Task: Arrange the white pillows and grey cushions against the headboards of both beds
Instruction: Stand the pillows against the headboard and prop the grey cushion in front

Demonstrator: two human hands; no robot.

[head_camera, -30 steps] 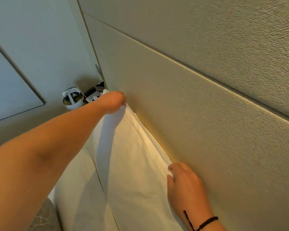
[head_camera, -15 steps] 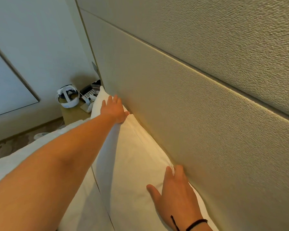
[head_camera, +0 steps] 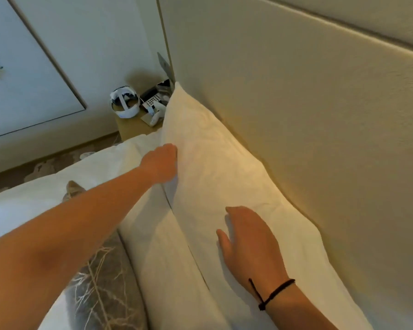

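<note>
Leaning upright against the headboard, the white pillow looks placed — right hand flat on it, left hand curled at its edge, grip unclear — while the grey cushion at seven o'clock awaits.

The pillow under both hands is plain white, tinged warm yellow along the beige textured headboard. Below the left forearm a grey cushion carries pale branching lines. A black cord bracelet circles the right wrist.
</note>
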